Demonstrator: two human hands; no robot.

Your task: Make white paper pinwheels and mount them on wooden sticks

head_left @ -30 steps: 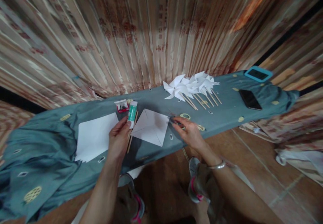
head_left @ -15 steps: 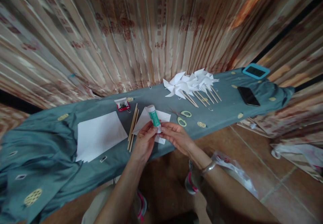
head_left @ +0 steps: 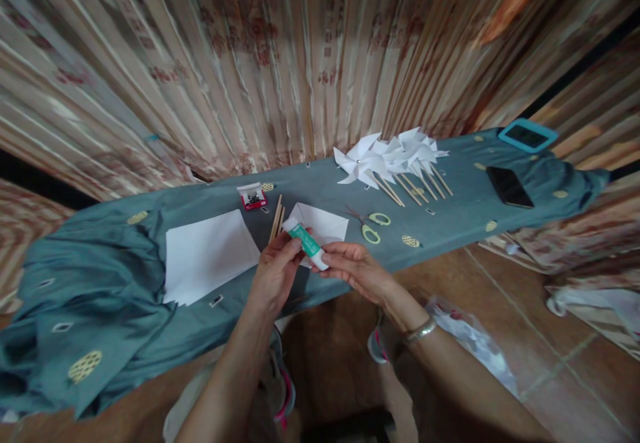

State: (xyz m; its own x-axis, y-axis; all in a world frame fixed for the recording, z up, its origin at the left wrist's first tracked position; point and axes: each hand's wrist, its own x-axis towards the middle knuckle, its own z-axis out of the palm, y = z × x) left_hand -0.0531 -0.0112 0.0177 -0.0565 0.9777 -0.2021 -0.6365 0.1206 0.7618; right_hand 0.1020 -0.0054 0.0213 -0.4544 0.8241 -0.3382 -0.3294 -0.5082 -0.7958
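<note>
A green and white glue stick (head_left: 306,242) lies tilted between my two hands, above the front of the table. My left hand (head_left: 278,266) is closed on its body, thumb on top. The fingers of my right hand (head_left: 354,266) pinch its lower white end. Just behind the glue stick, a creased white paper square (head_left: 325,220) rests on the cloth, partly hidden by my hands. Wooden sticks (head_left: 277,219) lie left of the paper. Green-handled scissors (head_left: 371,224) lie open to its right.
A stack of white paper (head_left: 207,256) lies on the left, with a small red box of pins (head_left: 253,198) behind it. Several white paper pinwheels (head_left: 367,158) on sticks lie at the back. Further right are a black phone (head_left: 510,186) and a blue-framed device (head_left: 528,136).
The glue stick has tipped from nearly upright to a slant, its top toward the left. My left hand has moved up along its body. The view has shifted slightly.
</note>
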